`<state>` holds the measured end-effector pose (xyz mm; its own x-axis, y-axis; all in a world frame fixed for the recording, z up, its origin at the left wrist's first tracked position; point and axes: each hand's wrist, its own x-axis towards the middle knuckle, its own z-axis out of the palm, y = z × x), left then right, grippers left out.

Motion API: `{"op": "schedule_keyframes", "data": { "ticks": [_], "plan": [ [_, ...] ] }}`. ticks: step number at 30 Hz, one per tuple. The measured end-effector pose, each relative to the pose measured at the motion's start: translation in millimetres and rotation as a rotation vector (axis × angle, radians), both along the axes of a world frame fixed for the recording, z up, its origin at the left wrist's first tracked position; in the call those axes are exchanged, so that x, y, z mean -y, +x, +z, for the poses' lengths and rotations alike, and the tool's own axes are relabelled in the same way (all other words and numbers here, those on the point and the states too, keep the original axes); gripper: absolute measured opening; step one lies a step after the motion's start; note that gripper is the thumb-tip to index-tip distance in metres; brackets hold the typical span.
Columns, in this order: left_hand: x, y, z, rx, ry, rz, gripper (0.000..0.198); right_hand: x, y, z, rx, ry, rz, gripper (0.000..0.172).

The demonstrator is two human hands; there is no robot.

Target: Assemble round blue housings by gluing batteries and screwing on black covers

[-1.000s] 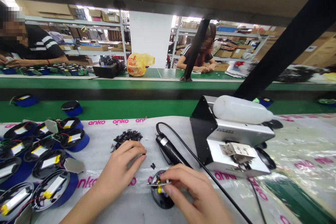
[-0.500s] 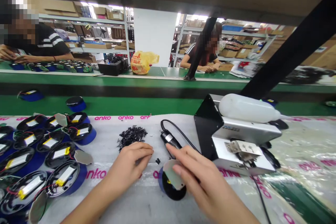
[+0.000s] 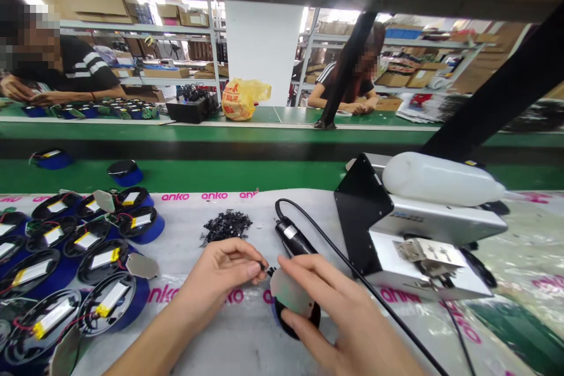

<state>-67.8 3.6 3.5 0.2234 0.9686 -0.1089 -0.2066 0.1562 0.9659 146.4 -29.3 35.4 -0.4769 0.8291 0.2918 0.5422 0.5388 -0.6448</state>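
My left hand [image 3: 233, 267] pinches a small black plastic piece [image 3: 263, 264] between thumb and forefinger. Close by on its right, my right hand [image 3: 326, 299] grips a thin grey-green round plate [image 3: 288, 292] by its edge, fingers above and thumb below. Under that plate sits a round blue housing with a black inside [image 3: 282, 320], mostly covered by plate and hand. A few more black bits lie at the plate's left edge. Behind my left hand is a heap of small black plastic pieces [image 3: 227, 226]. A black cylindrical electric screwdriver with a cord [image 3: 296, 238] lies just beyond my right hand.
Many open blue housings with batteries [image 3: 106, 258] crowd the left side. At right stands a silver and black machine [image 3: 432, 229] with a white bottle [image 3: 440, 179] on top. A green belt [image 3: 198, 170] runs behind, and two people work across it.
My left hand has moved right to the plate and now pinches a small black piece. My right thumb has shifted down to the plate's lower edge. The view has turned slightly.
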Motion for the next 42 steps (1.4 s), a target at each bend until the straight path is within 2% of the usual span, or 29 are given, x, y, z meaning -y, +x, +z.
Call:
{"op": "schedule_keyframes", "data": {
  "ticks": [2, 4, 8, 12, 16, 22, 27, 31, 37, 42],
  "plan": [
    [1, 2, 0.0, 0.133, -0.082, 0.02, 0.027, -1, 1, -3.3, 0.06, 0.208, -0.013, 0.052],
    [1, 4, 0.0, 0.273, -0.183, 0.022, 0.025, -3, 1, -5.4, 0.079, 0.312, -0.011, 0.046],
    [-1, 5, -0.8, 0.409, -0.317, -0.007, 0.016, -6, -1, -11.8, 0.023, 0.399, 0.06, 0.042],
    [2, 6, -3.0, 0.477, -0.362, -0.063, 0.013, -8, -4, -19.9, 0.022, 0.475, 0.03, 0.037],
    [7, 9, -5.0, 0.495, -0.377, -0.091, 0.013, -9, -2, -23.9, 0.067, 0.494, 0.007, 0.036],
    [9, 12, -4.1, 0.396, -0.386, -0.026, 0.023, -8, -2, -27.6, 0.098, 0.503, 0.016, 0.035],
    [9, 12, -4.7, 0.308, -0.269, 0.022, 0.03, -7, -3, -25.8, 0.052, 0.439, 0.056, 0.04],
    [12, 14, -6.8, 0.238, -0.206, 0.031, 0.036, -5, -5, -21.8, 0.062, 0.458, 0.089, 0.037],
    [13, 19, -2.8, 0.295, -0.223, 0.015, 0.044, -7, -7, -22.0, -0.005, 0.466, 0.07, 0.036],
    [14, 19, -0.4, 0.275, -0.227, 0.008, 0.046, -5, -7, -23.7, 0.025, 0.451, 0.069, 0.038]
  ]
}}
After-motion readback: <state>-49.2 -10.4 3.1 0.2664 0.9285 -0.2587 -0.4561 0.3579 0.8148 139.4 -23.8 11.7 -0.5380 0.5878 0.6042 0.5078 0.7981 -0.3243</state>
